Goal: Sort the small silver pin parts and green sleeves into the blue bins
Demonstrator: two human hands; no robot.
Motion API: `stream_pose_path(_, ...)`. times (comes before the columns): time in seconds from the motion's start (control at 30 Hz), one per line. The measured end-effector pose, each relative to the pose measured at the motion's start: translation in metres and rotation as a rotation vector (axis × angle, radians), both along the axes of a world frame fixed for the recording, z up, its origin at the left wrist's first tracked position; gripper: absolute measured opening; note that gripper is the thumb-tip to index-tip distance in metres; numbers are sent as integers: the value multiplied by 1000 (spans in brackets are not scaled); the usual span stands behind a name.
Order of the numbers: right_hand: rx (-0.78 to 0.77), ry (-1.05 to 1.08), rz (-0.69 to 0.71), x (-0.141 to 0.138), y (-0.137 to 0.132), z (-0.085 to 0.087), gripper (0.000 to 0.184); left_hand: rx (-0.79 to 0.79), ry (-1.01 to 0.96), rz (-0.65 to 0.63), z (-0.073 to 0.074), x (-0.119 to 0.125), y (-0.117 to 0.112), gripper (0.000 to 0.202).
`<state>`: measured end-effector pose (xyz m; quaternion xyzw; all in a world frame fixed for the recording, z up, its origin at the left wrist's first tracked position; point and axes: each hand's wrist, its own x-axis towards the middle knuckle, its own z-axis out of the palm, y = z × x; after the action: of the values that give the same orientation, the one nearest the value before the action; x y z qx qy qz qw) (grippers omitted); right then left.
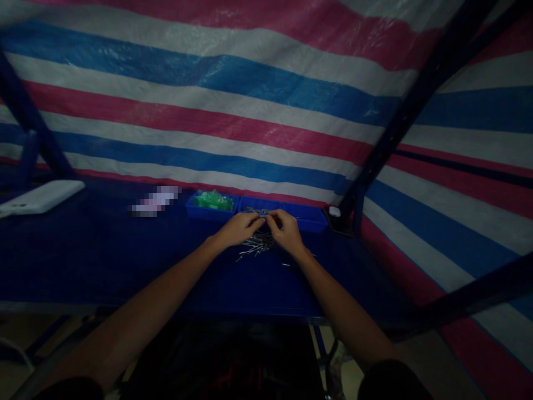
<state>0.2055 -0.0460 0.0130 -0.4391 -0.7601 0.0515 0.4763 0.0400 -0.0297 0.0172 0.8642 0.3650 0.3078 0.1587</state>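
My left hand (240, 228) and my right hand (286, 228) meet over the blue table, fingertips almost touching. Both are closed in a pinch around something small, too dark and small to name. Right below them lies a loose pile of thin metal pins (259, 244), some pointing to the left. A single metal pin (285, 264) lies apart, nearer to me. Just behind my fingers stands the middle blue bin (246, 203), with small greyish pieces inside, partly hidden by my hands.
Beside the middle bin, a left blue bin (200, 212) holds bright green pieces in clear plastic; a right blue bin (312, 218) adjoins it. A white flat device (45, 197) lies far left. Blue frame posts (400, 111) and striped sheeting (233, 72) enclose the table (104, 261).
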Motion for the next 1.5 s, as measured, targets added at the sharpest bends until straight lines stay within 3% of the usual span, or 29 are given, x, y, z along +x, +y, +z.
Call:
stream_pose_path(0.17,52,56,-223,13,10,-2,22,-57,211,-203,-11,0,2,21)
stream_pose_path(0.33,91,59,-330,28,24,-10,20,-61,244,-131,-14,1,2,12)
stream_pose_path(0.53,114,-121,-266,23,39,-6,25,-57,235,-144,-10,-1,2,12)
stream_pose_path(0.67,67,-274,-332,19,37,-3,33,-23,213,-104,-12,-6,10,20)
stream_pose_path(0.77,27,-246,-357,23,27,-6,25,-20,225,-76,-16,-10,17,19)
stream_pose_path(0.93,-1,-220,-253,25,18,-8,18,-8,264,-14,-20,-10,17,14)
stream_pose_path(1.03,14,-234,-178,16,14,-7,18,24,312,74,-19,-7,12,15)
stream_pose_path(1.17,-21,-296,-33,1,8,-8,16,37,327,90,-14,-6,8,12)
stream_pose_path(1.3,-36,-271,63,-4,4,-9,20,82,208,106,-10,-6,13,12)
stream_pose_path(1.5,6,-234,99,1,4,-5,22,-16,-14,66,-4,-7,19,22)
